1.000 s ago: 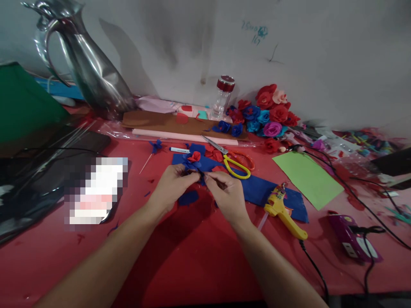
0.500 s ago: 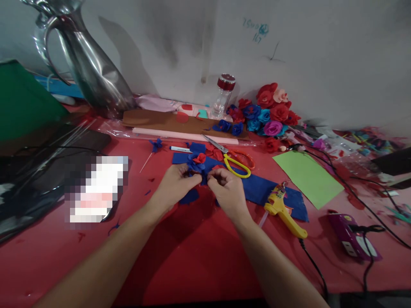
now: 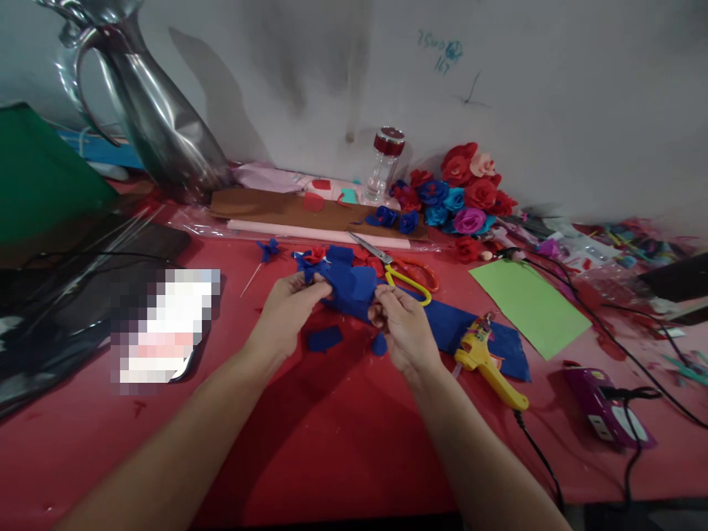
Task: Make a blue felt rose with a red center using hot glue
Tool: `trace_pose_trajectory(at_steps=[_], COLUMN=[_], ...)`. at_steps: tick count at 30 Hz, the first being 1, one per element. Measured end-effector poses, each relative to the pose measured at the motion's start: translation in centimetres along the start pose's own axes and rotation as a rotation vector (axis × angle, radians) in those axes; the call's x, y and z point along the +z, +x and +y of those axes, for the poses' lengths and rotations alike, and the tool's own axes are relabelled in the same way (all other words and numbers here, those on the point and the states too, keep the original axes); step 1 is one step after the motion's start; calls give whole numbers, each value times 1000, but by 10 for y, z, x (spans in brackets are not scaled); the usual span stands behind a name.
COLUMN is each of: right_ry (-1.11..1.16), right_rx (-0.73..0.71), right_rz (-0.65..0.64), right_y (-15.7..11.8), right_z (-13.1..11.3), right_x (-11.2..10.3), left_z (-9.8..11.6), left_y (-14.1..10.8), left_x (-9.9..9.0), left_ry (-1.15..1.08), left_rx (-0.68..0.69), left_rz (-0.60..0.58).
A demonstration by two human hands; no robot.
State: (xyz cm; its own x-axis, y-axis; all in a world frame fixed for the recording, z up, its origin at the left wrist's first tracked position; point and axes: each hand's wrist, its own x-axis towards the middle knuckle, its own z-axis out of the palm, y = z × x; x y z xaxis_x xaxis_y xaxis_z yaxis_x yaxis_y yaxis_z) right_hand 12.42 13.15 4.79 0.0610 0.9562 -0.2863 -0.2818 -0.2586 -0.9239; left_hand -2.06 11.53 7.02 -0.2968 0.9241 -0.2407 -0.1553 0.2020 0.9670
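Near the middle of the red table (image 3: 310,450), my left hand (image 3: 290,306) pinches a blue and red paper flower (image 3: 307,263), its head tipped to the left. My right hand (image 3: 397,313) is closed on the right edge of a blue paper piece (image 3: 351,286) that spans both hands. Beneath them lies a long blue strip (image 3: 442,321). Two small blue pieces, one squarish (image 3: 324,338) and one rounded (image 3: 379,344), rest nearer to me. Scissors (image 3: 409,284) with yellow and orange handles lie just beyond my right hand.
A yellow glue gun (image 3: 487,361) and a purple power box (image 3: 605,409) with cables are on the right, near a green sheet (image 3: 531,306). A phone (image 3: 171,324) lies left. Behind stand a metal pitcher (image 3: 166,118), a glass bottle (image 3: 381,169) and paper flowers (image 3: 470,195).
The flower has tipped and moved left in my left hand. My hands are farther apart, with the blue piece now spread between them. The small pieces nearer to me are more exposed.
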Motion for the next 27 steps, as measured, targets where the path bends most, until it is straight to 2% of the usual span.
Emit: trace_pose_trajectory(at_steps=[8,15,19,24,27], right_ry=[2,-74,-139,-290,-287], right_rx=[-29,-84,-107,-122,-126], right_rz=[14,-35,-76,-210,-228], right_y=[0,1,0,-5,-7], right_z=[0,4,6,7,6], right_x=[0,-1,-2,-1,1], left_z=[-1,-11,-11,-7,-9], left_y=[8,15,11,5,6], left_x=[-5,-9,-7,-3,-3], left_ry=[-7,-6,-61,-86,-93], left_rx=[27,14,15,-26,-37], left_rz=[92,106,54,-105,-144])
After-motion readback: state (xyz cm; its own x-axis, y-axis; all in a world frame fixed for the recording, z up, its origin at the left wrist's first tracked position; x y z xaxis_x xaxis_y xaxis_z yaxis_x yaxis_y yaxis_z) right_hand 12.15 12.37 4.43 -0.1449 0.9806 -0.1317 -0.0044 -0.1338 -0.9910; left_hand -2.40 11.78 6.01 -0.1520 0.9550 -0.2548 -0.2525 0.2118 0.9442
